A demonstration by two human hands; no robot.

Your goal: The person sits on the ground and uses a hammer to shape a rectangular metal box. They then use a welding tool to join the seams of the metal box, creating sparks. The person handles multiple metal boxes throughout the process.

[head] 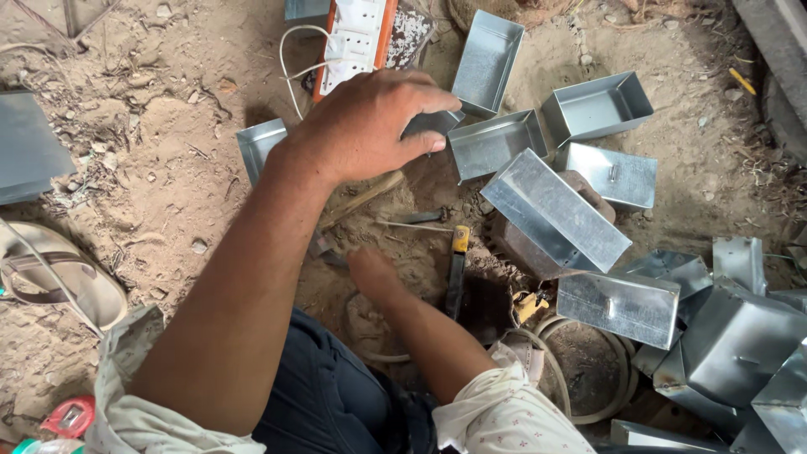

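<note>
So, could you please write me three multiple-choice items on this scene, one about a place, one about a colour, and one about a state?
1. Where is the left hand?
A. On a grey metal box
B. On the sandal
C. On the power strip

2. What colour is the side edge of the power strip?
A. Green
B. Orange
C. Blue

3. How does the right hand rest?
A. Gripping a metal box
B. Raised in the air
C. Low on the sandy ground

Answers: 1 A, its fingers curl over a metal box. 2 B, an orange band runs along its white body. 3 C, it lies on the sandy ground beside the yellow-handled tool.
</note>
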